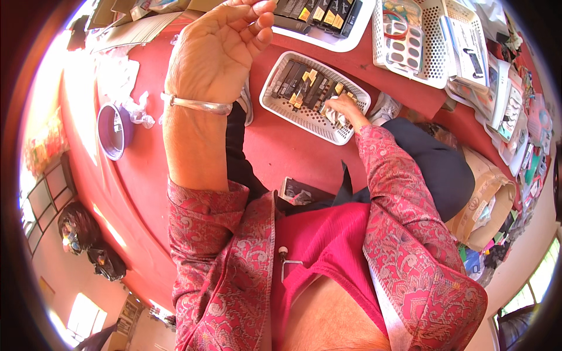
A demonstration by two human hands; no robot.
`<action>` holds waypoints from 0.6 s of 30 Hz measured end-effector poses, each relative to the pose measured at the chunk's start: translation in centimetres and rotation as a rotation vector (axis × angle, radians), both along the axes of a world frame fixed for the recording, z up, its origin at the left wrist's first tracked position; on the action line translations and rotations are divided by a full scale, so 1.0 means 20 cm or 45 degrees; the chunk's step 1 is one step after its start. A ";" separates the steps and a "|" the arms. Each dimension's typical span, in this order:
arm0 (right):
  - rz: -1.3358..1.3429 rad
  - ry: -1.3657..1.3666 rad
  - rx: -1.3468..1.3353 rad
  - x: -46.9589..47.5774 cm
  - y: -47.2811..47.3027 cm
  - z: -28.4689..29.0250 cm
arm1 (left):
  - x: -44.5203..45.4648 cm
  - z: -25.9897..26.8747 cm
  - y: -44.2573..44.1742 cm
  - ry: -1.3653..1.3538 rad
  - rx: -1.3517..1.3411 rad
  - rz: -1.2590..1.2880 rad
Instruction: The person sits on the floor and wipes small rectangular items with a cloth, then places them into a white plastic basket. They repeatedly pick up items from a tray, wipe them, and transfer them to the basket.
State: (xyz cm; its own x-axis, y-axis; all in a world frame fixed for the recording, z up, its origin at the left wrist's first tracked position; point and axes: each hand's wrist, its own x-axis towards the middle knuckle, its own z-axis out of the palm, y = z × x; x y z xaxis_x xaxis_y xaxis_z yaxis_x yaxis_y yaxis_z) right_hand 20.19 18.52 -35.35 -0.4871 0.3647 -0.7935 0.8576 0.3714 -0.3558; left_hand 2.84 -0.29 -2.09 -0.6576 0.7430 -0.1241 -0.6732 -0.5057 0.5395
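Note:
My left hand (228, 48) is raised close to the camera, palm showing, fingers loosely bent and a silver bangle at the wrist. It appears to hold nothing; the upper edge crops part of it. Lower down, my right hand (344, 107) reaches into a white perforated plastic basket (298, 121). A crumpled white cloth or tissue (336, 117) is in its fingers, over the basket's right end. Rows of slim dark boxes (287, 79) with yellow labels lie inside the basket. My fingers hide some of the boxes at that end.
Beyond the basket is a white tray (347, 47) of black boxes. A second perforated basket (437, 52) holds packets at upper right. Packaged goods (505, 105) line the right edge, near a brown paper bag (487, 197). A purple bowl (127, 129) and crumpled paper (141, 112) lie left.

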 end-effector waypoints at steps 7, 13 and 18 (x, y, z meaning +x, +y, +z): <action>-0.037 -0.029 0.368 -0.07 -0.16 0.07 | 0.02 0.04 0.00 -0.086 -0.383 0.128; 0.445 -0.180 0.161 -0.15 -0.14 0.37 | -0.04 0.10 -0.06 -0.121 -0.399 0.478; 0.975 -0.003 -0.089 -0.36 -0.14 0.77 | -0.06 0.10 -0.07 -0.229 -0.366 0.602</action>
State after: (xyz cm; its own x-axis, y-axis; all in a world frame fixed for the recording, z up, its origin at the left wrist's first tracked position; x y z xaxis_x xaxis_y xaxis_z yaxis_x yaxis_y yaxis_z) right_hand 12.90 15.70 -19.97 -0.5820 -0.1249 -0.8035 0.3712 0.8384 -0.3991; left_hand 1.70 -1.67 -0.10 -0.8598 0.2933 -0.4179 -0.5034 -0.6238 0.5979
